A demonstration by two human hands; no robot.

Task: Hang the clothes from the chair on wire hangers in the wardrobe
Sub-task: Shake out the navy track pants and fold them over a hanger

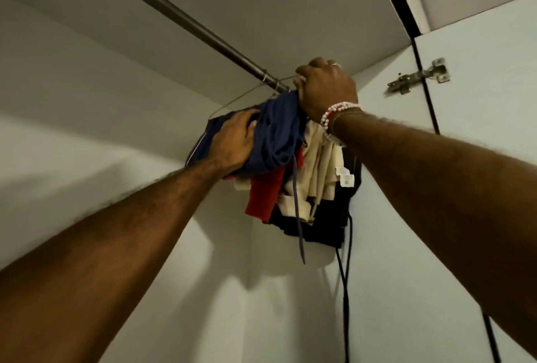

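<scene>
Camera tipped upward into the wardrobe; both your arms are raised toward the rail (174, 15), a dark metal bar running diagonally under the top panel.

Right arm: nearly straight, reaching in from the lower right. Your right hand (327, 87) is a tight fist just beside the rail, back of the hand toward the camera, knuckles up. It is closed round the thin wire of the wire hanger (241, 98), which runs into the fingers from the left. A ring (336, 65) shows on one finger and a beaded bracelet (334, 118) sits at the wrist.

Left arm: comes up from the lower left, elbow lower than the right. Your left hand (235, 141) lies over the bunched navy garment (279, 133), thumb along its upper edge, fingertips curled into a fold, so it grips the cloth.

The navy garment hangs bunched on the hanger, just under the rail and between your two hands; its drawstring (297, 211) dangles down.

Behind it, pressed together at the wardrobe's right end: a red garment (263, 195), a cream garment (316, 165) with a white label (345, 178), and a black garment (319, 227).

Wire loops sit over the rail left of your fist; cannot tell which hanger each belongs to.

A door hinge (418, 76) sits upper right; a black cord (347, 275) hangs down the corner
</scene>
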